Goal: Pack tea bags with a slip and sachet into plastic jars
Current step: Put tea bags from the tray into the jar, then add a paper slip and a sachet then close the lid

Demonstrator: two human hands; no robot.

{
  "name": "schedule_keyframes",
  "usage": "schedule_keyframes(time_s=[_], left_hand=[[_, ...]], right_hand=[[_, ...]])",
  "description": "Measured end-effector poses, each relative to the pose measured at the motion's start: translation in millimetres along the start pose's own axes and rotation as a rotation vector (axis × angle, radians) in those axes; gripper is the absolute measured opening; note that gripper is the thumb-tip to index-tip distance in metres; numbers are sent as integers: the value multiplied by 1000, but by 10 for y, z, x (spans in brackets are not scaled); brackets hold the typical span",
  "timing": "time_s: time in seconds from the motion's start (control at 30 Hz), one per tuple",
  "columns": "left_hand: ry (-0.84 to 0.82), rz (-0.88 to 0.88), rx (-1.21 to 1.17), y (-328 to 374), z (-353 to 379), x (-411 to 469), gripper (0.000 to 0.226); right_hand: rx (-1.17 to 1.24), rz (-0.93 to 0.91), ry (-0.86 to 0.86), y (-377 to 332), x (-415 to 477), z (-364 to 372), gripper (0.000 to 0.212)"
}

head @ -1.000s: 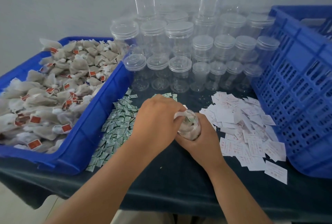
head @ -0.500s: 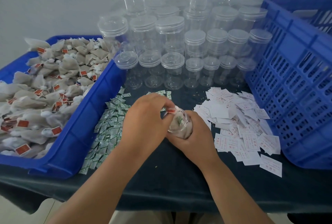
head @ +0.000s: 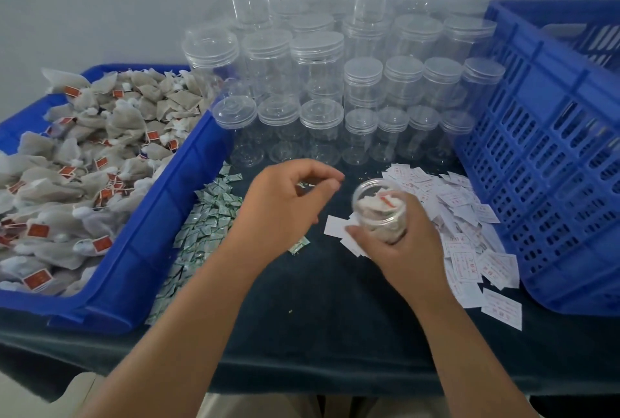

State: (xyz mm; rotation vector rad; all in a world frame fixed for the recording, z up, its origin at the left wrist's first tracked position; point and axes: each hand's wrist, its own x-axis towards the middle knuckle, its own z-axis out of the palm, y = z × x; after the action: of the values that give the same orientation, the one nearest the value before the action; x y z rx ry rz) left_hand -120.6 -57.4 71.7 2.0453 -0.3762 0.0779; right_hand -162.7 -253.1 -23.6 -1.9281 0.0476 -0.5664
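My right hand [head: 401, 245] grips a small clear plastic jar [head: 380, 208], lidless, tilted toward me and stuffed with white tea bags and a red tag. My left hand [head: 285, 204] hovers just left of the jar with its fingers loosely curled, and I see nothing held in it. More tea bags [head: 84, 162] with red tags fill the blue tray [head: 157, 219] on the left. Green-and-white sachets [head: 208, 216] lie heaped beside the tray, one loose sachet [head: 298, 246] under my left wrist. White paper slips [head: 466, 216] are scattered to the right of the jar.
Rows of empty lidded clear jars [head: 322, 115] stand at the back, with two tall clear tubes behind them. A big blue slotted crate [head: 553, 156] walls the right side. A dark cloth [head: 318, 317] covers the table.
My left hand has pulled out of the jar's mouth and moved left. My right hand has carried the jar to the right, over the edge of the slips.
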Motion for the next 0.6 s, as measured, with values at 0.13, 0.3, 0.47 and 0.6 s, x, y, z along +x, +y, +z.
schedule_keyframes(time_s=[0.13,0.3,0.47,0.6], left_hand=[[-179,-71,462,-435,383,65,15],[-241,22,714,-731,865,102,39],[-155,47,617,-795,937,182,25],[-123,88,613,-834,910,181,24]], right_hand=[[16,92,228,155,0,-151,53],[29,106,280,270,-11,-131,52],[-2,75,208,313,-9,-75,53],[-6,95,197,350,-2,-74,53]])
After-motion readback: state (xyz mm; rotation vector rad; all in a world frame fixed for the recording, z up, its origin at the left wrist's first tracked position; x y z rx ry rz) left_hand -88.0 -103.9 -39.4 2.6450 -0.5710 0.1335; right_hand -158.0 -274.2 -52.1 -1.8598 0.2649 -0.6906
